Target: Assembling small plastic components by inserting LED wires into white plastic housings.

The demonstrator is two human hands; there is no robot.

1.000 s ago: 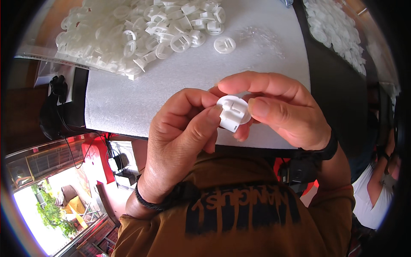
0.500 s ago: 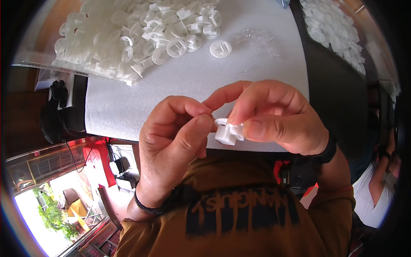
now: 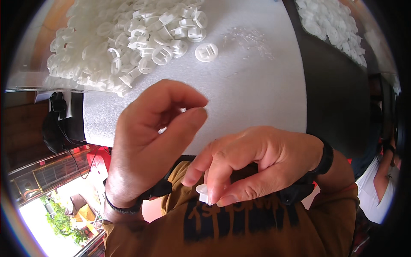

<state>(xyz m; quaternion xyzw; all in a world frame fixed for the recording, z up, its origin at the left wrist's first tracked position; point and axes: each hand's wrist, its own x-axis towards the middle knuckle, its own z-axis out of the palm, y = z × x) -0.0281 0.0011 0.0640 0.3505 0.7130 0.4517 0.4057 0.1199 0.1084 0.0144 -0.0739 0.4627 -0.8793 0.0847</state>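
My right hand (image 3: 261, 160) is low, in front of the shirt, with thumb and index finger pinching a small white plastic part (image 3: 203, 193). Much of that part is hidden by the fingers. Higher and to the left, my left hand (image 3: 156, 124) hovers over the near side of the white sheet (image 3: 265, 94). Its thumb and index tips come close together in a pinch; anything between them is too small or hidden to make out. Beyond the hands, a single round white plastic part (image 3: 206, 52) lies on the sheet beside a large heap of similar parts (image 3: 141, 38).
Small clear slivers (image 3: 250, 40) are scattered at the far right of the sheet. Another pile of white parts (image 3: 332, 28) lies at the far right, past a dark surface (image 3: 332, 98). A person in white (image 3: 376, 184) is at the right edge. Cables hang at the left.
My hands have come apart. The right has moved down toward the shirt with the white plastic part, while the left has shifted slightly left and up. The view has shifted a little.
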